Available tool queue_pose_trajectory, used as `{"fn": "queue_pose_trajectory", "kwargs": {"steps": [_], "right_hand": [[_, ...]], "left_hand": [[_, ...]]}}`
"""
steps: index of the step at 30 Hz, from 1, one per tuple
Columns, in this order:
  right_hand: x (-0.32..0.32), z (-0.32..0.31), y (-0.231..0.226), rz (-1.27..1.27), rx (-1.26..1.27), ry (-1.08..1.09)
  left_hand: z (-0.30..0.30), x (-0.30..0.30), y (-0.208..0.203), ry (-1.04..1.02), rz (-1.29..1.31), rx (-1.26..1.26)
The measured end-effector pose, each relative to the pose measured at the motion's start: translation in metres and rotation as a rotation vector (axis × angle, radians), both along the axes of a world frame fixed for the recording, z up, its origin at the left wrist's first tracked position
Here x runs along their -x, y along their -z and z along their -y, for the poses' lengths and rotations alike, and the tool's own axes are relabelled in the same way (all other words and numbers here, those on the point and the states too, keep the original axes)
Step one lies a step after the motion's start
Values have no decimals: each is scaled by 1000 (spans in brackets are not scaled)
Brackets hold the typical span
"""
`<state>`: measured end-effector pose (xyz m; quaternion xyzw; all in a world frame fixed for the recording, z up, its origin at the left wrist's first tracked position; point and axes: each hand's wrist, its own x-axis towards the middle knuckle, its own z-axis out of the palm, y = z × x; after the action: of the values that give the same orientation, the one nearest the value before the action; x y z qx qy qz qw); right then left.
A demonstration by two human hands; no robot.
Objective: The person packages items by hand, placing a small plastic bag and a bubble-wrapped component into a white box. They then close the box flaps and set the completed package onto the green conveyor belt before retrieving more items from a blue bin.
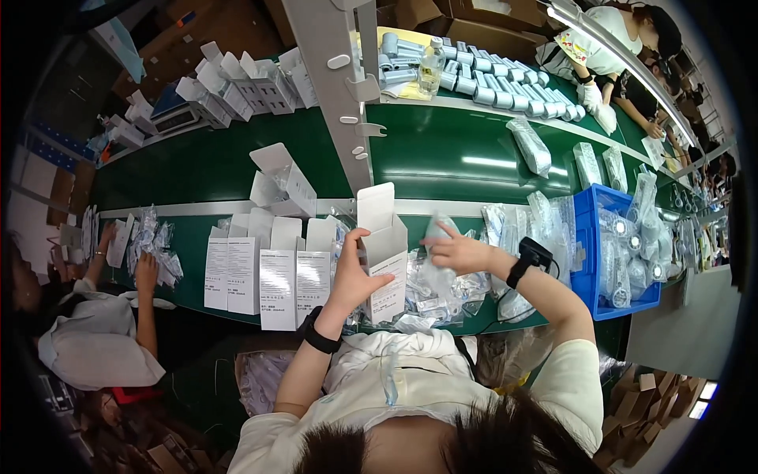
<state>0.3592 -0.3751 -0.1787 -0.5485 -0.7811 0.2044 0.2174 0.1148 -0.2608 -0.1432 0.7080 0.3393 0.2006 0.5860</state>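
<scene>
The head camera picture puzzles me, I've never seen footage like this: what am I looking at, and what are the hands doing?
It is one fisheye view from a camera on a person's head, looking down, so straight edges bend. No machine: two bare hands. The left hand holds an open white box upright. The right hand grips a clear plastic bag beside it. On the green bench lie more bags, a row of white boxes and a blue bin of bagged parts. Other people work at both sides.
</scene>
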Motion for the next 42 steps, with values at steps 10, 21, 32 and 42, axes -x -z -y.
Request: {"fn": "queue_pose_trajectory", "kwargs": {"steps": [10, 21, 32, 42], "right_hand": [[62, -50, -98, -1496, -557, 901], [18, -1, -41, -111, -621, 676], [-32, 29, 72, 195, 306, 449], [-12, 23, -38, -607, -410, 709]], "left_hand": [[19, -31, 22, 14, -73, -309], [3, -65, 53, -112, 287, -511], [-2, -70, 38, -23, 136, -526], [-20, -74, 1, -82, -168, -414]]}}
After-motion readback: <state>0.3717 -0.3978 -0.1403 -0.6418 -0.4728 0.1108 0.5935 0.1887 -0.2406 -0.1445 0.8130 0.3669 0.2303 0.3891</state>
